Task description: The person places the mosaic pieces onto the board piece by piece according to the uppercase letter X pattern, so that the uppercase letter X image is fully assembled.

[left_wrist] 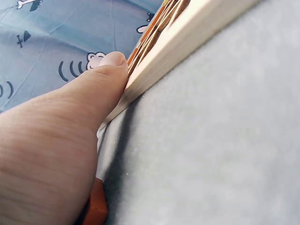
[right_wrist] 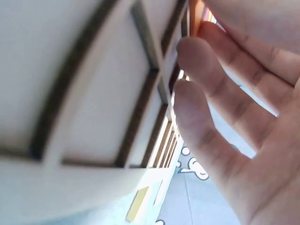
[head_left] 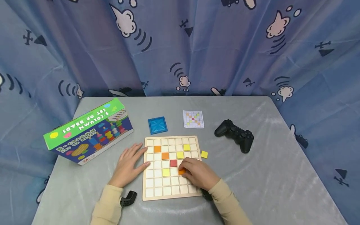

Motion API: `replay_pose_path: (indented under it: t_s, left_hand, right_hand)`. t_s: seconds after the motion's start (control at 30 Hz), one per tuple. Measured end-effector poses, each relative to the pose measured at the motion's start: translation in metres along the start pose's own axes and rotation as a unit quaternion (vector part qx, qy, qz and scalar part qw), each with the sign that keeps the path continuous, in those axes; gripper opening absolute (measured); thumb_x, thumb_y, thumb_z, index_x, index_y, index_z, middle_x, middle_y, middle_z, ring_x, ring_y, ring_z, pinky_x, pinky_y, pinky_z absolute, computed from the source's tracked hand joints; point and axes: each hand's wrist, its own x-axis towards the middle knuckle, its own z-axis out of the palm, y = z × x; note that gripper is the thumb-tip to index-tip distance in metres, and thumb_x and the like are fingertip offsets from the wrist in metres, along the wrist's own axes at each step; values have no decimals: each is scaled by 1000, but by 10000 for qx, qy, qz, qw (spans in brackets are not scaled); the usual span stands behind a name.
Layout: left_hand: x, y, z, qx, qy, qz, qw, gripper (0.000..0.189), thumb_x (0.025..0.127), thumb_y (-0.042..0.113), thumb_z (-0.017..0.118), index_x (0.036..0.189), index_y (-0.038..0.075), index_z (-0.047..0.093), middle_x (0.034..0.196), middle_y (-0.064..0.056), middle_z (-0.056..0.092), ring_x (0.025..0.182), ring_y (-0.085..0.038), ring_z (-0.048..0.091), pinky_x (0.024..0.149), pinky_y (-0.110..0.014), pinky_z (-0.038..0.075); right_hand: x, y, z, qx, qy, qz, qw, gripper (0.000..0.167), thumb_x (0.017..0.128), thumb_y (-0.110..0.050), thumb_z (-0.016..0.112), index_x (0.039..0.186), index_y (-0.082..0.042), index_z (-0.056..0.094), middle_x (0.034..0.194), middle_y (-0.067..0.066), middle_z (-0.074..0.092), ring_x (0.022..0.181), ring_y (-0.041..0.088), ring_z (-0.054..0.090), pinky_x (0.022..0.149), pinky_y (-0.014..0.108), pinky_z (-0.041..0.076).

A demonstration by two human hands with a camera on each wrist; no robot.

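A wooden grid board (head_left: 153,198) lies flat on the table. My left hand (head_left: 128,165) rests at its left side with fingers spread, the thumb (left_wrist: 110,75) touching the board's edge. Over the right-middle cells, my right hand (head_left: 199,172) pinches an orange tile (head_left: 181,172), partly covered by the fingers. Two orange tiles, a red tile (head_left: 173,163) and several yellow tiles, one of them a yellow tile (head_left: 166,172) left of the hand, sit in cells. In the right wrist view the fingers (right_wrist: 197,112) are bent close above the grid.
A loose yellow tile (head_left: 204,154) lies just right of the board. Behind it are a blue square tray (head_left: 157,125) and a small card with a coloured grid pattern (head_left: 193,119). A black game controller (head_left: 234,135) lies at right, a green-topped toy box (head_left: 90,131) stands at left.
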Motion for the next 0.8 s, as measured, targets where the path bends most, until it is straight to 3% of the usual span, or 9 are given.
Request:
replay_pose_path:
  t_s: [0.2, 0.3, 0.43, 0.6, 0.7, 0.8]
  left_hand:
    - [1, 0, -3, -74, -82, -32, 9999, 65, 90, 53, 59, 145, 23, 44, 155, -4, 33, 145, -28, 22, 119, -51, 9]
    - [1, 0, -3, -69, -104, -35, 9999, 65, 90, 53, 59, 145, 23, 44, 155, -4, 33, 145, -28, 22, 119, -51, 9]
    - [2, 0, -3, -28, -145, -45, 9999, 65, 90, 55, 57, 145, 24, 43, 155, -3, 32, 146, -27, 21, 119, -50, 9]
    - [2, 0, -5, -34, -140, -76, 9999, 67, 90, 55, 58, 146, 22, 42, 155, -4, 32, 146, -27, 21, 120, -49, 9]
    - [2, -1, -4, -11, -97, -84, 9999, 69, 89, 56, 58, 147, 21, 41, 155, -3, 32, 145, -26, 22, 120, -49, 9]
    - [2, -1, -3, 3, -56, -98, 9999, 71, 89, 56, 58, 147, 20, 40, 155, -3, 33, 145, -26, 23, 119, -49, 10]
  right_hand:
    - [0, 7, -1, -64, 38, -273, 9996, 17, 85, -15, 74, 101, -14, 69, 101, -5, 64, 93, 10, 62, 84, 26, 54]
    - [-2, 8, -4, -97, -1, -163, 9998, 21, 85, -19, 74, 104, -13, 68, 102, -3, 62, 90, 10, 61, 81, 26, 54]
    - [-8, 9, -12, -16, 84, 664, 9978, 29, 86, -22, 73, 110, -9, 63, 86, -5, 55, 70, 7, 51, 62, 22, 48]
    - [-14, 15, -23, 477, 162, 2024, 9780, 42, 86, -22, 72, 118, 0, 55, 70, -3, 47, 56, 7, 42, 49, 21, 38]
    - [-14, 20, -23, 591, 36, 2387, 9693, 45, 87, -24, 71, 120, 1, 54, 69, -2, 49, 56, 8, 45, 48, 23, 39]
    - [-12, 24, -21, 660, 23, 2482, 9665, 44, 88, -24, 70, 121, 2, 54, 69, -1, 51, 57, 10, 46, 50, 25, 40]
